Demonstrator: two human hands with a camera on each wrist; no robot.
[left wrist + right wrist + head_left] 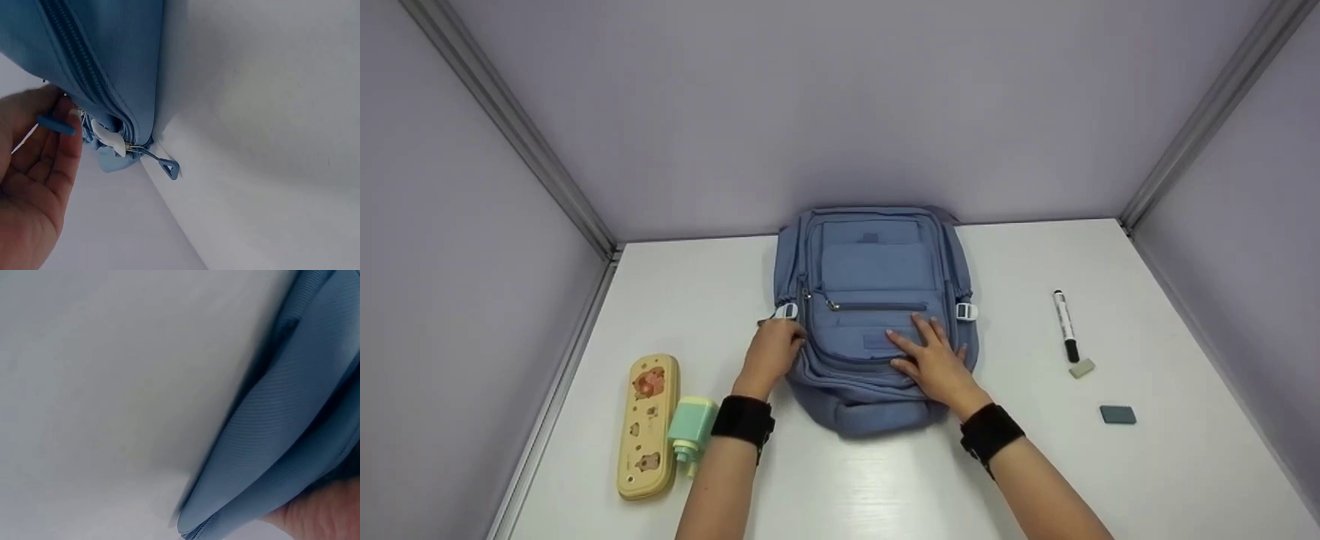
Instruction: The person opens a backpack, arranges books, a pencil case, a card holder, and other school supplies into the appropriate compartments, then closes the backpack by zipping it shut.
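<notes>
The blue backpack (874,315) lay flat on the white counter (1035,465), its front pocket facing up and its top towards the back wall. The left hand (772,352) was at the left side of the bag, next to a white buckle (786,310). In the left wrist view its fingers (59,140) were curled and pinched a small blue zipper pull (55,125) at the end of the zipper track (84,62). The right hand (934,360) rested flat on the front pocket with straight, spread fingers and pressed the fabric down; it gripped nothing.

What could go wrong, in my judgement: the pull tab was small and held only by the fingertips, so it could slip out if it was pulled hard. A second pull (167,167) and the buckle sat very close to it, so loose fabric or a cord could catch in the slider. If the right hand pressed too lightly, the whole bag could slide on the smooth counter.

The backpack was directly under the right hand and touching the left one. Left of the left arm lay a yellow pencil case (647,426) and a green object (691,431); a marker (1065,326) and two erasers (1117,414) were well apart on the right.
</notes>
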